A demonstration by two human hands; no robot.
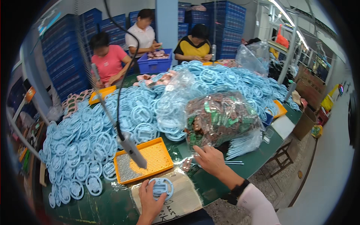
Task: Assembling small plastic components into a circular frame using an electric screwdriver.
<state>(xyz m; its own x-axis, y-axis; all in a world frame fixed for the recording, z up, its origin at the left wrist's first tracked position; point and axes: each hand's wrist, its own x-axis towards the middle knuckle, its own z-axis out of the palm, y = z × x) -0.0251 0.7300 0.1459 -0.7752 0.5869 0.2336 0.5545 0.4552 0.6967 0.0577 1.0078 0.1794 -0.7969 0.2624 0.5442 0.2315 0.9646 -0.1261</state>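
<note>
My left hand (150, 200) grips a round light-blue plastic part (167, 181) by its left side, thumb and fingers on the rim. The part lies over a worn tan sheet (187, 197) with dark handwriting. My right hand (210, 160) reaches forward, fingers apart, to the near edge of a clear plastic bag (225, 116) full of brown and green pieces. A small brown piece (186, 164) lies left of that hand. Above the yellow tray (161, 152), which holds small silvery bits, hangs a grey electric screwdriver (134, 152) on a black cable.
Heaped light-blue parts (82, 150) cover the left and far table (112, 202). Thin light-blue sticks (243, 144) lie in clear plastic at right. Three people work across the table around a blue bin (155, 64). A wooden stool (279, 161) stands right of the table.
</note>
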